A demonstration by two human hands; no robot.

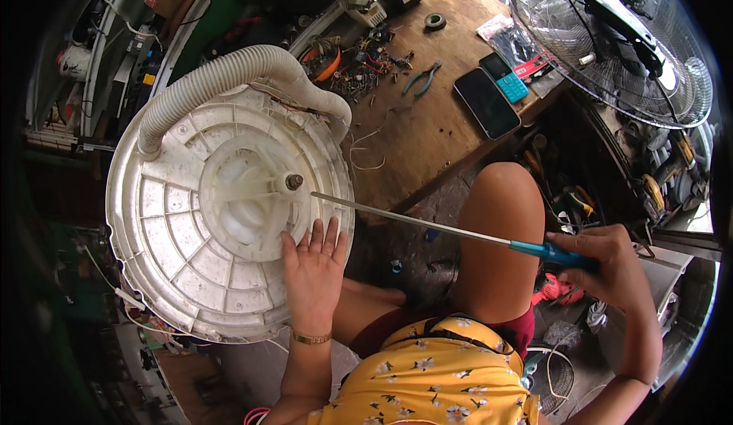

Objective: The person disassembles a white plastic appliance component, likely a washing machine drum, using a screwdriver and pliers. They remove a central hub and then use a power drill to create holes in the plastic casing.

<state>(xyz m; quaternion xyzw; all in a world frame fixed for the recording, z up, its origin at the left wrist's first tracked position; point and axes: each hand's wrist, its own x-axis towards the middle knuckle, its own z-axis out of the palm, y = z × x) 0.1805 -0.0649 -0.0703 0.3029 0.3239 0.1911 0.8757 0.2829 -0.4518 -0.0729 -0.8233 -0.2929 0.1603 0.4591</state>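
Observation:
A round, dirty white plastic tub (187, 272), ribbed on its face, fills the left side in front of me. A metal shaft end (293, 182) sticks out at its hub. A corrugated hose (221, 74) arches over its far edge. Against the tub's near right part rests my left hand (314, 272), palm up, fingers spread, holding nothing. My right hand (603, 261) grips the blue handle of a long screwdriver (427, 223). The thin shank points left, and its tip appears close to the shaft end; whether they touch I cannot tell.
Behind the tub, a wooden table (412, 142) carries green-handled pliers (421, 79), a black phone (486, 103), a turquoise keypad phone (504, 77), a tape roll (435, 22) and loose small parts. A stand fan (611, 43) stands far right. My bent knee (504, 211) is below the shank.

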